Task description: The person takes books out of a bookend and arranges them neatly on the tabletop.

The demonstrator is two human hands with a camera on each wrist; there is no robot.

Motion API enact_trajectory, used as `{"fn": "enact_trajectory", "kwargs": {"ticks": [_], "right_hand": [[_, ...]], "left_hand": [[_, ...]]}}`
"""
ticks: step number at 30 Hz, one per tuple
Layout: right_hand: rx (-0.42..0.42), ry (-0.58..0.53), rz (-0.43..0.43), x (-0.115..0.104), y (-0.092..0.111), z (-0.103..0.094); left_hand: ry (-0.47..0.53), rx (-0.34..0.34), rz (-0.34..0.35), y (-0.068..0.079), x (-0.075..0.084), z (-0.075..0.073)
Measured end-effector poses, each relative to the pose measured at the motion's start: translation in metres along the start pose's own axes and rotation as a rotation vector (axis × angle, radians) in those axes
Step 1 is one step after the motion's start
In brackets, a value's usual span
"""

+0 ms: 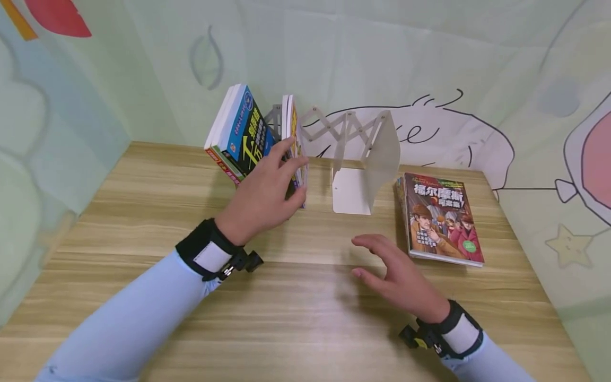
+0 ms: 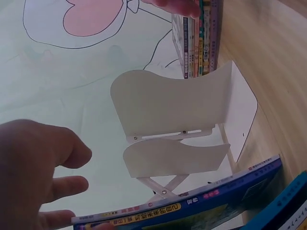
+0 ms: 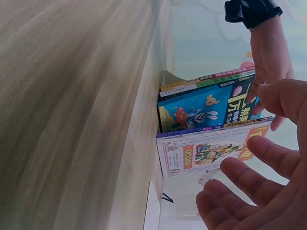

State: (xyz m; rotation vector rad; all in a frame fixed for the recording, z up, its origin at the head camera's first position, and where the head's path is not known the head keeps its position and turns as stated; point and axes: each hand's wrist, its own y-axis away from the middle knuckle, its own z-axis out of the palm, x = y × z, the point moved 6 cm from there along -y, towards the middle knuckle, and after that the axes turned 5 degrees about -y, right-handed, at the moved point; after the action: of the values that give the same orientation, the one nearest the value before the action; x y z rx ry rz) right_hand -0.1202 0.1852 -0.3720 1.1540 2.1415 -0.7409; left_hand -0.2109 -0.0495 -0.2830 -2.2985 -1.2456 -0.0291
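Observation:
My left hand (image 1: 260, 199) reaches over a pair of thin books (image 1: 288, 111) standing upright in a folding metal bookend (image 1: 350, 191). Its fingers are loosely spread around the books' upper edge, some on the right-hand side, as the left wrist view shows the thin book (image 2: 158, 211) below them. Just left of the hand, a thicker group of books with a blue and black cover (image 1: 248, 130) leans to one side. My right hand (image 1: 401, 278) hovers over the table, fingers apart, holding nothing; its relaxed fingers (image 3: 268, 155) show in the right wrist view.
On the right of the wooden table (image 1: 305, 318) lies a stack of books (image 1: 441, 217) with an illustrated cover on top. The bookend's right panels (image 1: 386, 148) stand between the thin books and that stack. A printed cloth wall (image 1: 305, 53) rises behind the table.

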Motion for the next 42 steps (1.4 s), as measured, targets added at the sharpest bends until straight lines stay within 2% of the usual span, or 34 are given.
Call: {"fn": "enact_trajectory", "kwargs": {"ticks": [5, 8, 13, 17, 20, 31, 35, 42], "right_hand": [[0.001, -0.005, -0.003, 0.001, 0.001, 0.002], [-0.003, -0.012, -0.001, 0.001, 0.001, 0.003], [-0.011, -0.029, 0.004, 0.001, 0.0, 0.005], [-0.021, -0.04, 0.02, 0.003, 0.001, 0.006], [-0.025, -0.043, 0.032, 0.005, 0.001, 0.007], [-0.026, -0.034, 0.028, 0.006, 0.001, 0.007], [-0.031, -0.04, 0.041, 0.007, 0.001, 0.008], [-0.024, -0.043, 0.031, 0.009, 0.002, 0.008]], "left_hand": [[0.04, 0.083, 0.031, 0.003, 0.003, -0.005], [0.068, 0.142, 0.013, 0.004, 0.004, -0.009], [0.069, 0.221, -0.101, 0.005, -0.003, -0.012], [0.059, 0.205, -0.209, 0.007, -0.014, -0.01], [0.061, 0.181, -0.241, 0.009, -0.018, -0.008], [0.044, 0.214, -0.234, 0.009, -0.019, -0.008], [0.066, 0.269, -0.203, 0.014, -0.019, -0.01], [0.17, 0.371, -0.184, 0.023, -0.017, -0.015]]}}
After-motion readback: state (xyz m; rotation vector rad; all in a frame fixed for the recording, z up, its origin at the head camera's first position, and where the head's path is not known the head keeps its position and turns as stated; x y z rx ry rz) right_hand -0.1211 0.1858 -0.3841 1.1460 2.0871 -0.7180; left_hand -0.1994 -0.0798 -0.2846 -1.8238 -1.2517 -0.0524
